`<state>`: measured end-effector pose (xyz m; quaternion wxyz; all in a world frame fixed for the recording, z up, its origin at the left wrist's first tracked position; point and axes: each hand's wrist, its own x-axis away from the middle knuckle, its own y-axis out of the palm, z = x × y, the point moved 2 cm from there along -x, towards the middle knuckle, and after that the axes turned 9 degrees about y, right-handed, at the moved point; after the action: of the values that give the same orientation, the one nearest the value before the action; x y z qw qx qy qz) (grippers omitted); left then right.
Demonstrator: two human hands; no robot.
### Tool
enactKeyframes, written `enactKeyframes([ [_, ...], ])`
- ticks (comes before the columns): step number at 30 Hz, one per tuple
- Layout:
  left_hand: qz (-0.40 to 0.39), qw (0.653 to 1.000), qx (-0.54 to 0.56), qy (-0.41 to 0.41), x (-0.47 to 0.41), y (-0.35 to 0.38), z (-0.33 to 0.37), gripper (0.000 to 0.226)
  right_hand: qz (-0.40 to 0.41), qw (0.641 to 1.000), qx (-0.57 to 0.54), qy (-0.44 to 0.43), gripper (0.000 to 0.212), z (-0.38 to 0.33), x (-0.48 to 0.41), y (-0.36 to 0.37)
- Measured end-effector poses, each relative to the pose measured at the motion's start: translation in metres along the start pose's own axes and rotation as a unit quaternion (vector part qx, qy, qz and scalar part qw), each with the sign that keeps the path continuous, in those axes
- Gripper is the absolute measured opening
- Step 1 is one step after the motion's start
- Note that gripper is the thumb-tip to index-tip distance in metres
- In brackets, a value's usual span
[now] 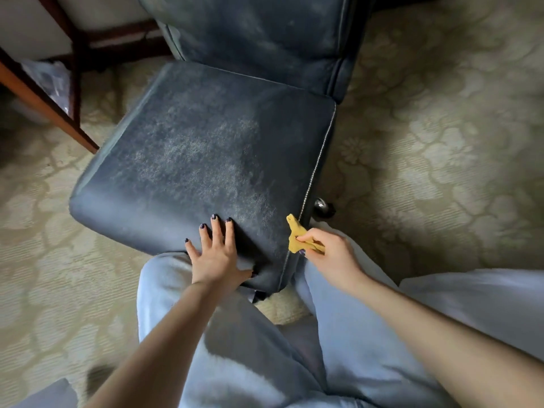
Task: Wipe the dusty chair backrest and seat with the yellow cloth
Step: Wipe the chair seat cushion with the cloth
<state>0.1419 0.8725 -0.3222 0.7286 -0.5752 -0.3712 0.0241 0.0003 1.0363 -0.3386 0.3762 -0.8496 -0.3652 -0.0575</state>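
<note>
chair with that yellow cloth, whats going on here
A person seems set to wipe a dark chair. The left hand presses flat on the front of the seat, fingers spread. The right hand pinches a bunched yellow cloth at the seat's right edge. Seat and backrest are both plainly dusty.

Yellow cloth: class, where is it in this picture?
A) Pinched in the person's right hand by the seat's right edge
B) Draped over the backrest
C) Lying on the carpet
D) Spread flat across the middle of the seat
A: the right hand pinches the bunched yellow cloth beside the right edge of the seat, while the left hand rests flat on the seat's front.
</note>
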Motion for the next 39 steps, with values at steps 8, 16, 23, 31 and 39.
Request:
enactKeyframes([
  [8, 0.011, 0.991, 0.119, 0.061, 0.04, -0.003, 0.014, 0.079, 0.019, 0.998, -0.053, -0.003, 0.019, -0.015, 0.023, -0.028],
  [16, 0.02, 0.993, 0.092, 0.074, 0.065, -0.015, 0.024, 0.076, 0.045, 0.997, -0.057, -0.037, 0.017, -0.048, 0.038, -0.067],
  [23, 0.01, 0.991, 0.114, 0.075, 0.058, -0.022, 0.025, 0.08, 0.017, 0.992, -0.124, -0.019, 0.025, -0.061, 0.033, -0.063],
  [31, -0.017, 0.994, 0.089, 0.058, 0.029, -0.005, 0.019, 0.092, 0.056, 0.992, -0.097, 0.063, 0.021, -0.037, -0.007, -0.046],
  [39, -0.01, 0.994, 0.075, 0.078, 0.011, 0.018, 0.02, 0.108, 0.105, 0.965, -0.187, 0.152, 0.021, -0.017, -0.036, 0.0],
])
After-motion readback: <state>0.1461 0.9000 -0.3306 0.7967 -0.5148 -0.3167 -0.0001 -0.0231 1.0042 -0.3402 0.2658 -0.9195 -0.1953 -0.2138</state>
